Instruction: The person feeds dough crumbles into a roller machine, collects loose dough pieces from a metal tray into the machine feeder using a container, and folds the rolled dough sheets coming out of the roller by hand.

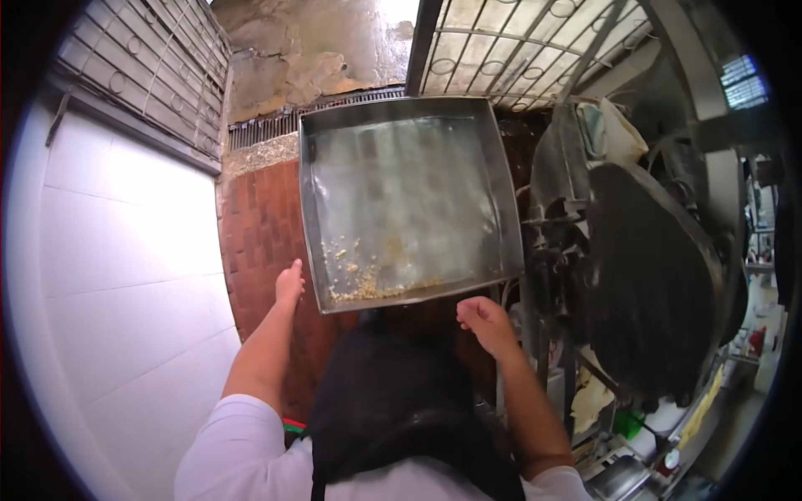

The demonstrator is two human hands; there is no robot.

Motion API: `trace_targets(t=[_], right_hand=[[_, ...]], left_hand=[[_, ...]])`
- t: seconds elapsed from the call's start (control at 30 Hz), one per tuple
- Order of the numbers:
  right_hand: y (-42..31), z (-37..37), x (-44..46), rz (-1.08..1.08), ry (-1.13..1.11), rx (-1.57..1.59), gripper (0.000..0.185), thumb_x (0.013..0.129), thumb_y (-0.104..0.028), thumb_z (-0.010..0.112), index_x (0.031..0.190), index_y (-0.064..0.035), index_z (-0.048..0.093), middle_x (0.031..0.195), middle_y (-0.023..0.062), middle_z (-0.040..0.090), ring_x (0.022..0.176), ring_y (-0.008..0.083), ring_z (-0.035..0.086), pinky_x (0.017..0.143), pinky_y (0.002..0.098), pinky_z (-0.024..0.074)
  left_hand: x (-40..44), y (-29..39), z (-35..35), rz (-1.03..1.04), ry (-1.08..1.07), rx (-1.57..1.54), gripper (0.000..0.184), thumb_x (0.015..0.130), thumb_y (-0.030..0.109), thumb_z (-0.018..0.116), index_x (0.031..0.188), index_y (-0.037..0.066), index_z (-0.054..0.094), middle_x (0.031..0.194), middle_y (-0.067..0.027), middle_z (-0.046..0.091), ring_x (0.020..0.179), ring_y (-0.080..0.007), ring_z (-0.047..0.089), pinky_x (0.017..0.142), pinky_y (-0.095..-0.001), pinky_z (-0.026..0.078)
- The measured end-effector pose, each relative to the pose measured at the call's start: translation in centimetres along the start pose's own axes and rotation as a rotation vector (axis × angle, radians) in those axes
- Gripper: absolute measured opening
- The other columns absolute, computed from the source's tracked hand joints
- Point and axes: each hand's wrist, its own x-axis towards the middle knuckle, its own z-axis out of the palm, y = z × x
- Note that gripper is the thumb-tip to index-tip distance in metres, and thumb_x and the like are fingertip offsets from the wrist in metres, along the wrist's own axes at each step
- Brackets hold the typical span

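Note:
A large square metal tray [409, 200] with raised walls is in front of me, its inside wet and shiny. Pale yellowish crumbs [359, 288] lie along its near edge, mostly in the near left corner. My left hand [291, 282] is beside the tray's left wall, fingers loosely bent and apart, with a narrow gap to the metal. Just below the near right corner is my right hand [486, 321], its fingers curled in and nothing visible in them. What bears the tray from below is hidden.
A white tiled wall [134, 250] runs along the left, above red brick-like flooring [263, 225]. Dark machinery [652, 275] and metal frames crowd the right. Barred gates [518, 50] flank a wet concrete patch [317, 50] beyond a drain grate [267, 127].

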Motion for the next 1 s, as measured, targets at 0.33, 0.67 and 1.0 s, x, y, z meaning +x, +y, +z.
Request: trace_targets(t=[0.33,0.67,1.0], right_hand=[[10.1,3.3,23.2,0.069,-0.103,-0.53,0.034,0.086,-0.032,0.065,0.105,-0.0035,0.062,0.083,0.0069,0.063,0.078,0.0178,0.06,0.074,0.0308,0.0479],[17.2,7.3,34.7,0.035,-0.146,-0.557,0.032,0.085,-0.031,0.06,0.109,-0.0097,0.063,0.096,0.0161,0.062,0.091,0.0303,0.06,0.079,0.0378,0.0475],[8.0,7.0,45.1,-0.567,0.097,-0.832,0.017,0.082,-0.026,0.062,0.088,-0.0118,0.07,0.088,0.0115,0.062,0.086,0.0309,0.058,0.075,0.0388,0.0473]], left_hand=[[8.5,0.7,7.0,-0.084,0.369,-0.27,0.058,0.091,0.052,0.044,0.086,-0.002,0.066,0.086,-0.0131,0.065,0.083,-0.0252,0.061,0.078,-0.0376,0.045],[6.8,2.9,7.5,-0.216,0.266,-0.603,0.033,0.089,0.026,0.045,0.085,0.002,0.066,0.082,-0.0047,0.063,0.075,-0.0149,0.059,0.07,-0.0291,0.046],[7.3,1.9,8.0,-0.136,0.319,-0.538,0.035,0.092,0.026,0.042,0.096,0.001,0.066,0.087,-0.0043,0.065,0.078,-0.0142,0.061,0.072,-0.0276,0.047]])
